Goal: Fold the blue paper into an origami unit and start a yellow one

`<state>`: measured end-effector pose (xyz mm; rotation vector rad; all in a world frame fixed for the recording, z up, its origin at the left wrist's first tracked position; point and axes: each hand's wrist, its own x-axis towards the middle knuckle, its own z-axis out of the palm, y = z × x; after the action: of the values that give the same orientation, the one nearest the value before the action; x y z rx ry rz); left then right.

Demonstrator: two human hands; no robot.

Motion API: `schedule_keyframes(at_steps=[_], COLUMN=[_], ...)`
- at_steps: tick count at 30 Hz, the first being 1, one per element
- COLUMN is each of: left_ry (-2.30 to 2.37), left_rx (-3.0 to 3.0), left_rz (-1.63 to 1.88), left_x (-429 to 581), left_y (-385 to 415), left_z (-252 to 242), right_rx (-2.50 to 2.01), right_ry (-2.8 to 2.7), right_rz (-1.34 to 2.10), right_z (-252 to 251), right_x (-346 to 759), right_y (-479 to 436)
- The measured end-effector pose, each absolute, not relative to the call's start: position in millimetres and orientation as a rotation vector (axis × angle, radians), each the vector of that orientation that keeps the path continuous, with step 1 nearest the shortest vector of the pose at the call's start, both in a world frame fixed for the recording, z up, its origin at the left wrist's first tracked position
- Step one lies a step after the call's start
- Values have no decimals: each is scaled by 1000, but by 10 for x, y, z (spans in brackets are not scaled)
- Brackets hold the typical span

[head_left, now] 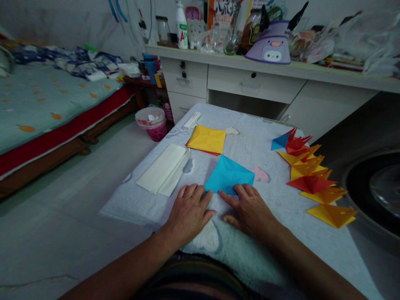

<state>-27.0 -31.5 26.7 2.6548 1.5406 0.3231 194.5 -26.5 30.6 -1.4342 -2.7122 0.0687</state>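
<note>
A blue sheet of origami paper (229, 173), partly folded and creased, lies on the cloth-covered table in front of me. My left hand (191, 210) rests at its lower left corner, fingers laid out and fingertips at the paper's edge. On the lower right part of the sheet, my right hand (248, 208) presses down with its fingers, thumb held apart. Neither hand is closed around anything. Beyond the blue sheet is a stack of yellow origami paper (207, 139) with red showing beneath. A folded white paper (164, 168) lies to the left.
Several folded paper cranes (312, 183) in yellow, red and blue line the table's right side. A small white box (191, 121) lies near the far left edge. Behind stands a white cabinet (187, 79) with cluttered top. A pink bucket (154, 127) and a bed (56, 98) are left.
</note>
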Motion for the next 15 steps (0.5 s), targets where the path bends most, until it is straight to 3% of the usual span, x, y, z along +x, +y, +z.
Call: schedule_keyframes(at_steps=[15], left_ry=[1586], left_rx=[2648], left_rz=[286], left_x=[-365], left_y=[-354], left_z=[287], right_rx=[-1419], right_ry=[-2712], right_rz=[66], right_z=[311], right_x=[1956], right_y=[-262])
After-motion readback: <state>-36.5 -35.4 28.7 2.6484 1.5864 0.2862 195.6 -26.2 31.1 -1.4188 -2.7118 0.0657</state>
